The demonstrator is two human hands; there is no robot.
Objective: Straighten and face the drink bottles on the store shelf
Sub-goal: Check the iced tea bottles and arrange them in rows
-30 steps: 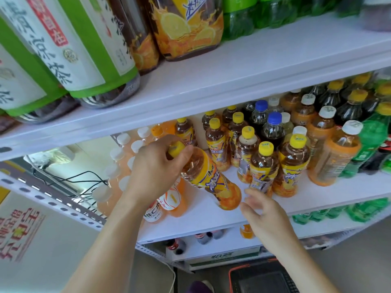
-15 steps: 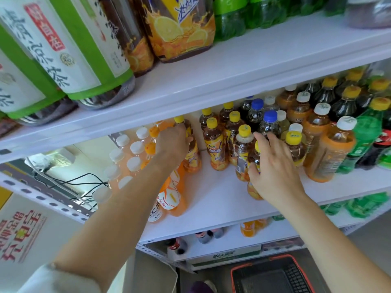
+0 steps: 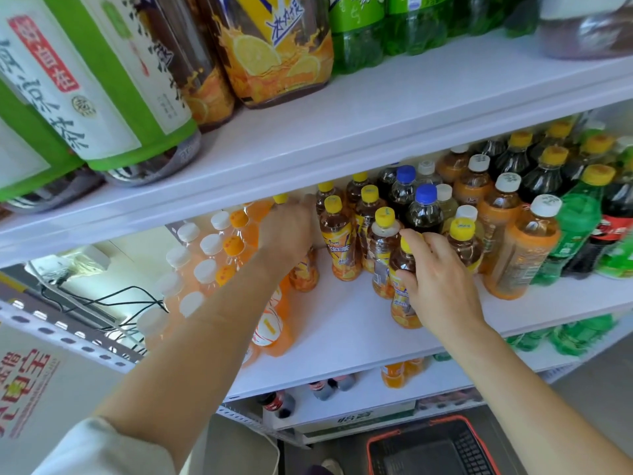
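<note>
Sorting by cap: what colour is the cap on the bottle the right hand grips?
Yellow. The cap of the bottle shows above the right hand; head view.

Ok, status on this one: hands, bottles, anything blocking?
Left hand grips rear tea bottle. Right hand grips front tea bottle. Yellow-capped bottles stand tight between them.

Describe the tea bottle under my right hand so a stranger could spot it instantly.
On the middle white shelf, find the cluster of yellow-capped amber tea bottles. The held bottle stands frontmost, nearest the shelf edge, ahead of its neighbours, with the right hand gripping its shoulder.
</note>
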